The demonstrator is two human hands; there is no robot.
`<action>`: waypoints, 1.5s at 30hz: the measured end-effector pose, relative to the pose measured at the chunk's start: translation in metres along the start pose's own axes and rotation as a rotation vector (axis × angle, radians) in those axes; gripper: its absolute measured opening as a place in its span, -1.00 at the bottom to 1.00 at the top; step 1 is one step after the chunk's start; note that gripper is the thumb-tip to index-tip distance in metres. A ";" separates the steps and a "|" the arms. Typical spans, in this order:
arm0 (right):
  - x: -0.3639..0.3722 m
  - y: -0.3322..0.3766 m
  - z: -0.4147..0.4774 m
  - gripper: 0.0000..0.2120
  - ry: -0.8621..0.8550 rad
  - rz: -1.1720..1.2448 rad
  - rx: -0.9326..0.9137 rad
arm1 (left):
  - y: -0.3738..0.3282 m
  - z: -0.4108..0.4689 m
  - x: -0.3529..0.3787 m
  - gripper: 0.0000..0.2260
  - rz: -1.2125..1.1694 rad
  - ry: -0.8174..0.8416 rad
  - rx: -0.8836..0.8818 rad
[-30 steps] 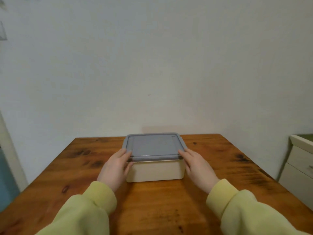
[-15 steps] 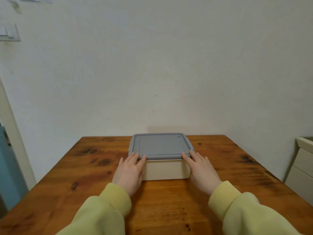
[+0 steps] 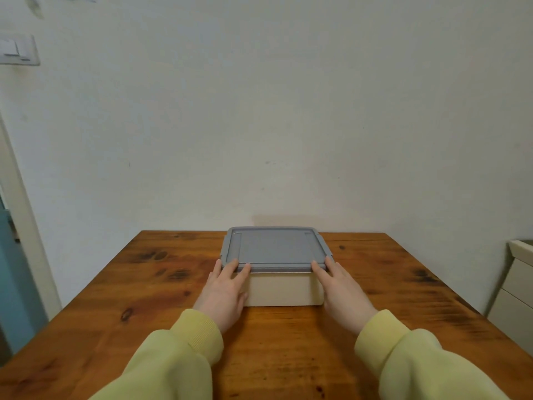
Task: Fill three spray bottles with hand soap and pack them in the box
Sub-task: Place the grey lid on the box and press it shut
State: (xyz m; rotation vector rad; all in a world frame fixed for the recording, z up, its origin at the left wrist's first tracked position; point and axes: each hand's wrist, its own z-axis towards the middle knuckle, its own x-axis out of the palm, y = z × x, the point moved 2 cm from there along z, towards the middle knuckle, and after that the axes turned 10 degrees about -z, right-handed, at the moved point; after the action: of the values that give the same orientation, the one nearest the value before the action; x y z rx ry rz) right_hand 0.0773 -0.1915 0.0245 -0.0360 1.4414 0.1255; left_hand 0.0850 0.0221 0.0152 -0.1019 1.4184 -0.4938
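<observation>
Since a second ago, the left hand [image 3: 223,293] has been brought round from the left wall of the box [image 3: 284,290] to its near face, and the view has been tilted so that a light switch [image 3: 17,50] is now seen high on the wall [image 3: 259,111]. Both hands are held flat and relaxed, with straight, slightly spread fingers; nothing is gripped. The left hand's fingertips [image 3: 230,268] are laid on the near left corner of the grey lid [image 3: 274,246], and its thumb is set against the cream front wall below. The right hand [image 3: 343,293] is laid with its fingertips on the lid's near right corner. The box is thus found between the two hands, just beyond the palms, standing on the wooden tabletop [image 3: 144,284] with the lid seated flat on top; whatever lies inside is hidden. Yellow-green sleeves [image 3: 178,356] are worn down to the wrists. Well off to the right of the right hand, a pale drawer unit [image 3: 516,284] is seen beside the tabletop; far to the left of the left hand, a door frame [image 3: 26,226] is seen.
</observation>
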 end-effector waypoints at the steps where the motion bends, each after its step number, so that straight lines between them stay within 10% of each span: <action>1: 0.000 0.000 0.001 -0.33 0.000 0.000 -0.001 | 0.001 0.001 0.000 -0.50 0.001 0.003 0.000; 45: 0.012 -0.012 0.121 -0.39 0.005 -0.010 0.000 | 0.026 0.118 0.000 -0.48 0.099 0.061 -0.016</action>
State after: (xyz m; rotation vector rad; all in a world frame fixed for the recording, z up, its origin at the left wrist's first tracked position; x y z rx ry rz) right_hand 0.1990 -0.1904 0.0273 -0.0436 1.4460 0.1171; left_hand 0.2052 0.0193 0.0257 -0.0295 1.4792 -0.4069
